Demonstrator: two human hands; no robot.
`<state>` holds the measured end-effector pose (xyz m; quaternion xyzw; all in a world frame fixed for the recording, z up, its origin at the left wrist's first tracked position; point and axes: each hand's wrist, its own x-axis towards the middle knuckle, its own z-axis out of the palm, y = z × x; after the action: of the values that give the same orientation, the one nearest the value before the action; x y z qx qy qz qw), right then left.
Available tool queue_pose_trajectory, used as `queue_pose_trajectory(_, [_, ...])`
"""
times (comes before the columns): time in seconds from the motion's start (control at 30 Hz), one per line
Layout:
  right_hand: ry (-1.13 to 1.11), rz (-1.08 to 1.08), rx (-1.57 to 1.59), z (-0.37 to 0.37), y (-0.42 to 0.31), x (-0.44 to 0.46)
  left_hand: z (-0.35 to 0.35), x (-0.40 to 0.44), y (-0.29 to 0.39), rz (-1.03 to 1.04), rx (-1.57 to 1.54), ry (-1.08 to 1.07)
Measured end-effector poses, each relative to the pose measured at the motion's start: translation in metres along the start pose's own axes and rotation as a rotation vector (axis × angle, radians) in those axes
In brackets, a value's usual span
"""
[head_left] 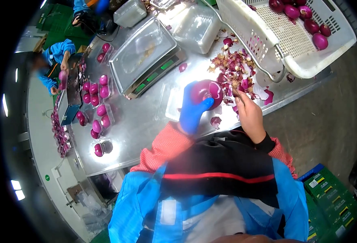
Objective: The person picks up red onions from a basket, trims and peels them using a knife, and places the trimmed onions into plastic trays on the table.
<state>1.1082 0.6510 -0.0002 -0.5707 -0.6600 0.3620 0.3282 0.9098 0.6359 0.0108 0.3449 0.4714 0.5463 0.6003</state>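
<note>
My left hand (191, 109), in a blue glove, is closed around a large red onion (202, 91) above the metal table. Part of the onion's skin shows a paler cut or peeled patch on the side facing my right hand. My bare right hand (249, 115) is closed beside the onion, a small gap away. Between its fingertips is a thin dark tool, apparently a small knife (236, 92), mostly hidden by the fingers. A heap of onion skins and trimmings (237, 67) lies just beyond both hands.
A white basket (304, 71) with several red onions stands at the upper right. Beyond my left hand are a weighing scale (140, 52) and a clear plastic tub (196, 30). Packed onions (95, 95) sit at the left. A co-worker (59, 56) holds an onion across the table.
</note>
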Motion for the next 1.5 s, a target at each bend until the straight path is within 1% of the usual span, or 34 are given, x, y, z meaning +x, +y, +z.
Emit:
queue_pose_trajectory(0.07, [0.085,-0.205,-0.144,-0.005,-0.003,-0.004,-0.006,0.004,-0.001,0.01,-0.019,-0.014])
queue_pose_trajectory(0.1, [0.062,-0.258,-0.256,-0.009,-0.003,-0.006,-0.006,0.006,0.002,-0.013,-0.067,-0.052])
queue_pose_trajectory(0.2, [0.028,-0.349,-0.346,-0.017,-0.007,-0.004,-0.001,0.009,0.018,-0.066,-0.102,-0.106])
queue_pose_trajectory(0.3, [0.047,-0.447,-0.439,-0.022,-0.005,0.0,-0.002,0.01,0.03,-0.126,-0.082,-0.133])
queue_pose_trajectory(0.4, [0.07,-0.512,-0.482,-0.022,-0.004,0.002,-0.007,0.009,0.027,-0.15,-0.058,-0.102])
queue_pose_trajectory(0.5, [0.101,-0.537,-0.507,-0.021,-0.006,0.004,-0.009,0.008,0.029,-0.179,-0.063,-0.136])
queue_pose_trajectory(0.7, [0.189,-0.512,-0.527,-0.017,0.002,0.009,0.004,0.001,0.041,-0.157,-0.043,-0.18])
queue_pose_trajectory(0.8, [0.191,-0.523,-0.495,-0.019,0.003,0.01,0.006,0.0,0.034,-0.181,-0.072,-0.155])
queue_pose_trajectory(0.9, [0.12,-0.54,-0.501,-0.022,0.001,0.003,0.001,0.003,0.035,-0.239,-0.099,-0.146])
queue_pose_trajectory(1.0, [0.131,-0.551,-0.502,-0.021,0.0,0.003,0.0,0.004,0.043,-0.261,-0.103,-0.196])
queue_pose_trajectory(1.1, [0.168,-0.559,-0.531,-0.02,0.001,0.005,0.0,0.004,0.033,-0.245,-0.092,-0.144])
queue_pose_trajectory(1.3, [0.232,-0.539,-0.566,-0.016,0.007,0.006,0.01,0.003,0.045,-0.139,0.082,-0.172])
queue_pose_trajectory(1.4, [0.227,-0.537,-0.533,-0.013,0.005,0.006,0.005,0.004,0.038,-0.127,0.054,-0.174])
queue_pose_trajectory(1.5, [0.184,-0.538,-0.515,-0.015,0.006,0.004,0.002,0.008,0.037,-0.162,-0.042,-0.206])
